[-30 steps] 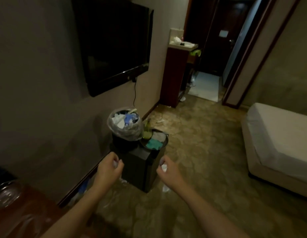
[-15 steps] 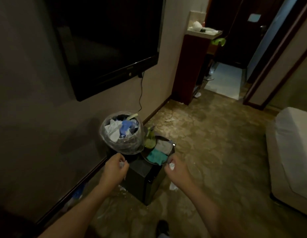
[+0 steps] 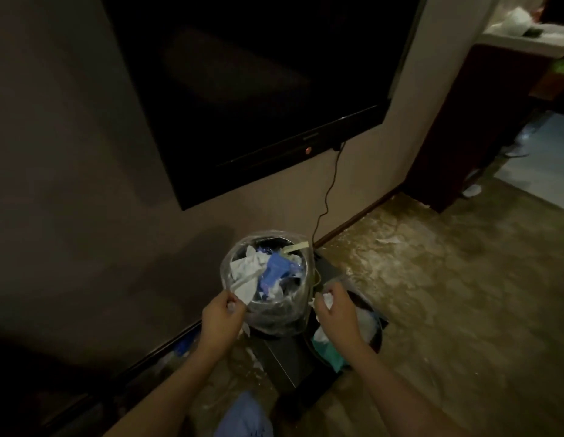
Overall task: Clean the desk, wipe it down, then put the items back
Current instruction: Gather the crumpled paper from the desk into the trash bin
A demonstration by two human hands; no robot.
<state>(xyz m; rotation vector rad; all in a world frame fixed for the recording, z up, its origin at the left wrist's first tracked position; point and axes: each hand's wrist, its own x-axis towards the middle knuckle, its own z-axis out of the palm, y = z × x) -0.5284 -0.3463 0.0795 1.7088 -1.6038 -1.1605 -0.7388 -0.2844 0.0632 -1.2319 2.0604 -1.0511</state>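
A round trash bin [image 3: 268, 313] lined with a clear plastic bag stands on a dark box [image 3: 283, 357] against the wall. It is heaped with white tissues and blue scraps. My left hand [image 3: 222, 320] is at the bin's near left rim, its fingers curled round a small white scrap. My right hand [image 3: 335, 307] hovers just right of the bin and grips a crumpled white tissue [image 3: 328, 299]. A second dark bin [image 3: 376, 339] with white and teal waste sits under my right wrist.
A black wall TV [image 3: 258, 89] hangs above the bins, its cable [image 3: 329, 197] dropping to the floor. A dark wooden cabinet [image 3: 469, 127] stands at the right by a doorway. Patterned carpet [image 3: 447, 294] spreads to the right. A blue-clad knee [image 3: 246, 417] shows below.
I have stepped closer to the bins and now look down on them. Both hands, still holding tissue scraps, have moved up to the lined bin's rim.
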